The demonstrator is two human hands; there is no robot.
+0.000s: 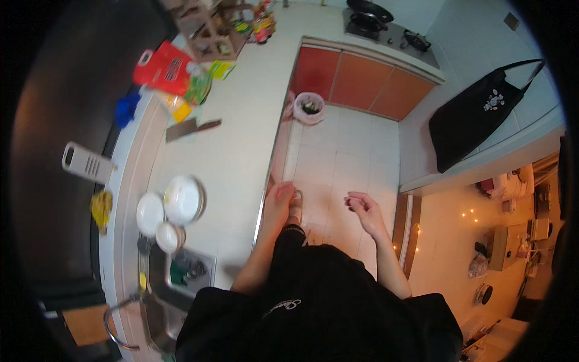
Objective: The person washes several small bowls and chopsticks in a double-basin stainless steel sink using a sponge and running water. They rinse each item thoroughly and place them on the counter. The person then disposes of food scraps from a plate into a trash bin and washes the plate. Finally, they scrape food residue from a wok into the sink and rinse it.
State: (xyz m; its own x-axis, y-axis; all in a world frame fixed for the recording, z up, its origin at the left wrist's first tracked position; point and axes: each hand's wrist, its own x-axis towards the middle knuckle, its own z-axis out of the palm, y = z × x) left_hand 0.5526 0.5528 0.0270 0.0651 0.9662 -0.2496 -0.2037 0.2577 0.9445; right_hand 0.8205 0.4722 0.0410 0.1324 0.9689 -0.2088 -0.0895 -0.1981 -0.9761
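My left hand (279, 198) hangs beside the front edge of the white countertop (235, 167), above my sandalled foot. It is blurred and holds nothing that I can see. Over the tiled floor, my right hand (365, 211) has loosely bent, parted fingers with nothing between them. On the counter to the left stand a stack of white bowls (183, 199), a white plate (150, 215) and a smaller bowl (170, 237). They sit beside the steel sink (158, 312). Farther along lies a cleaver (182, 131) with a dark handle.
A lined bin (309, 108) stands on the floor ahead, near orange cabinet doors (357, 83). Pans (367, 20) rest on the gas hob. Red packaging (165, 68) and a wooden rack (210, 34) occupy the counter's far end. A black apron (479, 117) hangs on the right wall.
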